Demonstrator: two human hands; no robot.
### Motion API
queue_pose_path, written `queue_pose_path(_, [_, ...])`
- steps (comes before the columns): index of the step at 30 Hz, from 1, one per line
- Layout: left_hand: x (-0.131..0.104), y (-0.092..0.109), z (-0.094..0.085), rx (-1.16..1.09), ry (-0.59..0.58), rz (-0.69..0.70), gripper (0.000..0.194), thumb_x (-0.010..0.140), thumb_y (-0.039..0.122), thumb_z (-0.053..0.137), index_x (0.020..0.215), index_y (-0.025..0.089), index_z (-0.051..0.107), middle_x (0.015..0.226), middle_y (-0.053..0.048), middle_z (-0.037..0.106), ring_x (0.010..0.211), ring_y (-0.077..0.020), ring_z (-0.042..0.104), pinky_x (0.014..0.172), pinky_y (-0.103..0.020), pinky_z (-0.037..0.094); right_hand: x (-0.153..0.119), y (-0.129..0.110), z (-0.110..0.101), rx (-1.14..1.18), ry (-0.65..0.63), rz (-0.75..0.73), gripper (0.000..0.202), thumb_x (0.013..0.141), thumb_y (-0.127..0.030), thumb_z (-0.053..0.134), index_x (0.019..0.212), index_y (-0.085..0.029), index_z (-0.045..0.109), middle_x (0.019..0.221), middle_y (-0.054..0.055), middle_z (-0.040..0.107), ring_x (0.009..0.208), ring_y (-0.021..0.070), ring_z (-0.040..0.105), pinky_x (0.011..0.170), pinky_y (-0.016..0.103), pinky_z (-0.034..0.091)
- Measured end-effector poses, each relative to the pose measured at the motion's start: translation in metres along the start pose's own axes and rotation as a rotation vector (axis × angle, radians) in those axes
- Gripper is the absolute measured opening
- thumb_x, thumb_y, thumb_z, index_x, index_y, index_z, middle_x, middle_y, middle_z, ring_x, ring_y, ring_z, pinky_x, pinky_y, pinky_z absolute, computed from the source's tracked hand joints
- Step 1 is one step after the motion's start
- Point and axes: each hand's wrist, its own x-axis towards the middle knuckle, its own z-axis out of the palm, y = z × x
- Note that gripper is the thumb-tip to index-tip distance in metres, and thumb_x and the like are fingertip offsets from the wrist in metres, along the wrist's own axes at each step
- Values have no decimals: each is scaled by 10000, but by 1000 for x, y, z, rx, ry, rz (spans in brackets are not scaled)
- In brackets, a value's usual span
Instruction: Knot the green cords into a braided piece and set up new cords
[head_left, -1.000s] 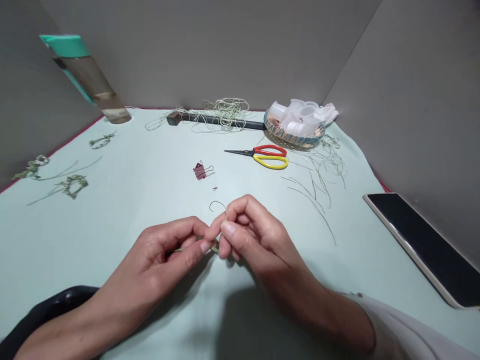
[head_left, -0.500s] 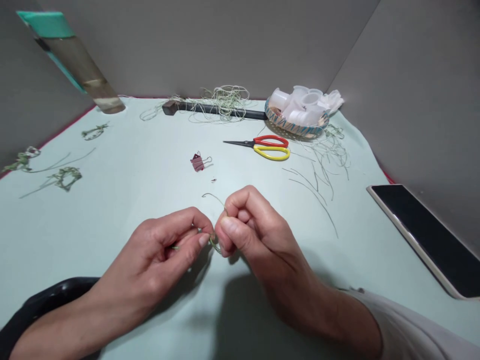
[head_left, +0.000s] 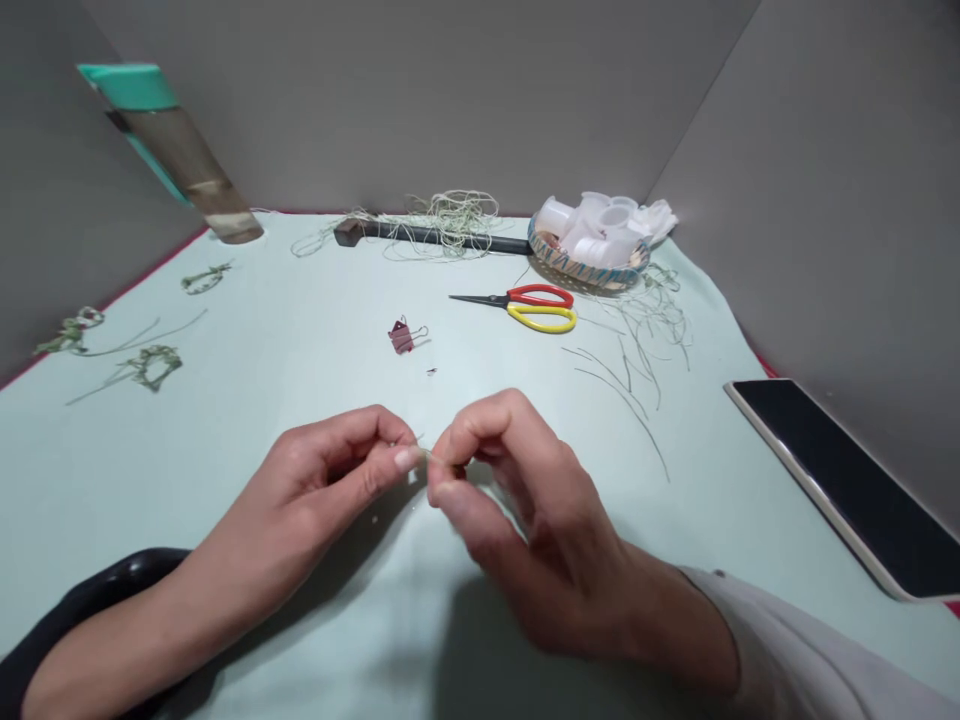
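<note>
Green cord (head_left: 424,455), a short thin strand, is held just above the near middle of the table (head_left: 300,330), stretched between both hands. The left hand (head_left: 330,490) pinches one end between thumb and forefinger, other fingers curled loosely. The right hand (head_left: 510,500) pinches the other end at its fingertips, hand blurred by motion; only a small stretch of cord shows between the two grips, and whether a knot or loop sits there cannot be told.

Step in hand, as judged: a fine twisting or tightening of the cord, both grips closed on it. The next move calls for steady counter-tension, with the fingertips kept close together so the strand does not slip.

Elsewhere on the table: a maroon binder clip (head_left: 402,337) lies beyond the hands toward the centre. Scissors (head_left: 529,306) with red and yellow handles lie nearer the far edge. A basket (head_left: 585,268) of white plastic caps sits at the far right corner, loose cut strands (head_left: 630,370) before it. A tangle of thread (head_left: 442,220) lies along the far edge. Finished knotted pieces (head_left: 150,365) lie along the left edge. A phone (head_left: 840,480) rests at the right edge.
</note>
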Motion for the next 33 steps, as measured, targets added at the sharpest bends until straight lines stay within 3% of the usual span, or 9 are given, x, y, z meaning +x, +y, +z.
queue_pose_path(4, [1,2,-7,-269,-160,-172,270,809,462,799,722,216,732,633,15,531,618,-147,450,541,-232,357,-2,5,0,-1,-47,-191,291,896,-70,682,1098,-221,536,831,-38,618,715,105,628,714,242,549])
queue_pose_path(9, [1,7,-12,-416,-99,-153,282,828,482,857,734,227,784,631,25,520,630,-132,455,578,-200,417,-5,10,-2,167,-201,-167,437,914,-53,661,1304,-211,545,693,-96,542,492,65,528,492,183,439])
queue_pose_path(15, [0,0,-12,-318,-10,86,170,900,425,849,795,291,850,678,32,638,640,-109,512,574,-144,449,4,-1,-9,139,63,257,63,1058,-234,634,1112,-229,604,992,-2,722,518,40,592,524,190,496])
queue_pose_path(18, [-2,-2,-13,-188,32,222,158,954,321,780,827,346,870,735,49,702,640,-102,550,593,-148,467,12,-6,-13,282,-84,480,125,1048,-301,682,1136,-225,635,1160,13,719,494,1,568,480,180,422])
queue_pose_path(20, [-3,-2,-12,-105,46,315,236,962,235,732,825,368,871,769,65,734,665,-100,598,633,-149,490,15,-8,-14,377,-225,618,176,1043,-356,712,1145,-223,659,1079,-8,716,507,-1,537,487,183,377])
queue_pose_path(22, [-4,-2,-10,-19,47,390,285,958,192,710,808,376,868,775,78,751,701,-99,652,674,-144,507,17,-8,-14,436,-276,690,207,1014,-392,755,1091,-218,672,893,-43,672,548,29,509,516,193,364])
queue_pose_path(27, [-3,-2,-14,124,154,413,163,957,274,745,931,365,878,810,76,769,681,-92,647,637,-159,466,20,-8,-18,203,-137,559,211,920,-298,790,816,-196,637,644,-84,426,598,80,371,543,226,299])
queue_pose_path(30, [-1,0,-24,215,124,396,251,1000,336,670,811,296,830,753,53,731,654,-104,621,625,-195,449,23,-10,-25,48,-65,439,178,942,-254,698,790,-204,621,603,-96,361,544,74,301,520,241,260])
queue_pose_path(33, [1,4,-33,263,175,383,323,1007,355,623,738,275,784,714,45,686,649,-116,598,638,-230,434,22,-13,-31,-74,-1,332,153,940,-226,664,791,-204,634,575,-104,325,519,69,273,521,239,265])
